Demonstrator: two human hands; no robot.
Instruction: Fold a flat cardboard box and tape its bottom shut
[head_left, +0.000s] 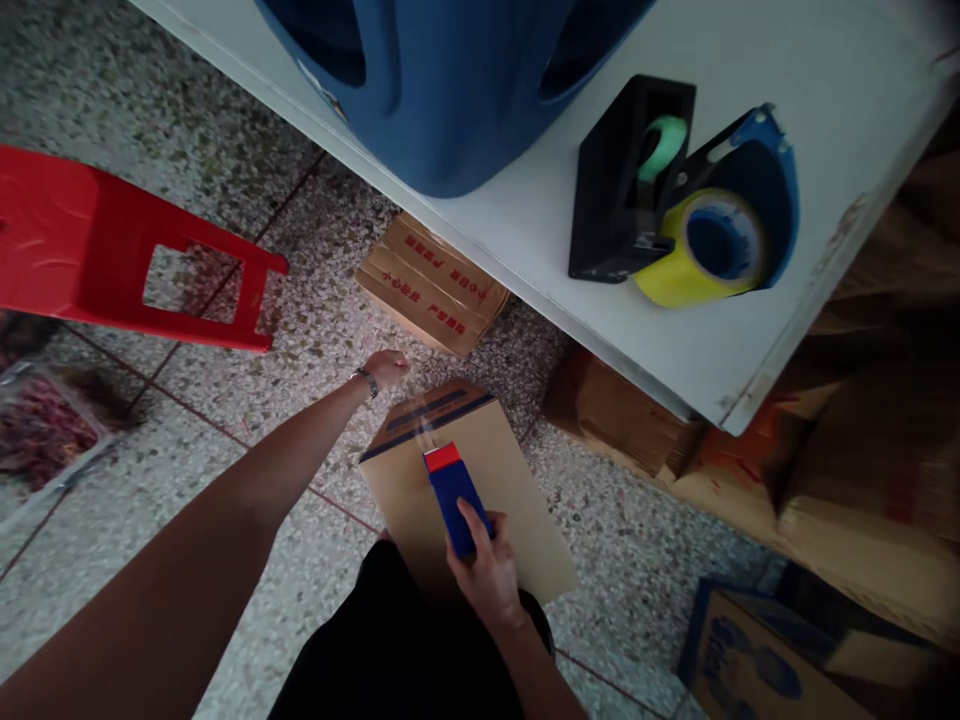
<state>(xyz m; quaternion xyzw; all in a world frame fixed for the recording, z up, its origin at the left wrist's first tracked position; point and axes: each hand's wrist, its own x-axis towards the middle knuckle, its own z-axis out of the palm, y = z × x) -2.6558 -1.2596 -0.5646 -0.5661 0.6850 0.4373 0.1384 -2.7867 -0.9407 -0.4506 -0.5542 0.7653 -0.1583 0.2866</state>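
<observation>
A cardboard box with dark blue stripes on its far side is tilted in front of my knees. My right hand grips a blue tape dispenser with a red end, resting against the box's upper face. From its red end a strip of clear tape runs to the striped side. Just beyond the box's far left corner is my left hand, fingers curled closed and apart from the box; whatever may be inside them is hidden. A bracelet circles that wrist.
A white table holds a big blue plastic container, a black tape dispenser and a yellow tape roll. A red stool stands left. Another carton lies on the floor ahead; several cardboard boxes fill the right.
</observation>
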